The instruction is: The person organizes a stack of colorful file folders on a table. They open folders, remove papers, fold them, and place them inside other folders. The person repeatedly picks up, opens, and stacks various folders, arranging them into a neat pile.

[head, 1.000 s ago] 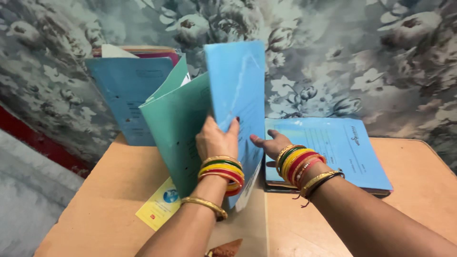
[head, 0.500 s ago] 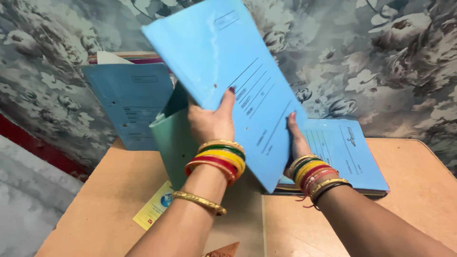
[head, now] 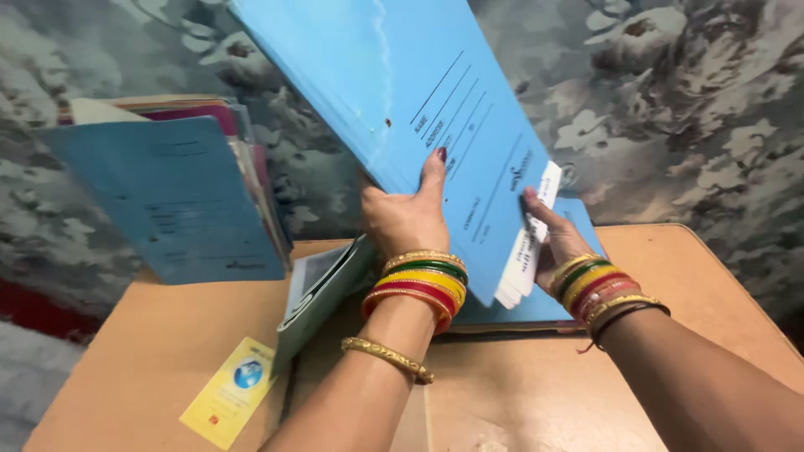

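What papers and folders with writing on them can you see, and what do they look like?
Light blue folder: held up by both hands, tilted, rectangular, dark printed lines.
White papers: sticking out of its lower edge, by the right hand.
Blue folder: upright against the wall, left.
Green folder: leaning low on the table.
Yellow card: flat on the table, round blue picture.

Bare counter (head: 720,285) lies open at lower right and lower left. At centre the raised blue folder (head: 402,100) blocks the way; upright files (head: 167,201) and a fallen green folder (head: 322,289) crowd the left.
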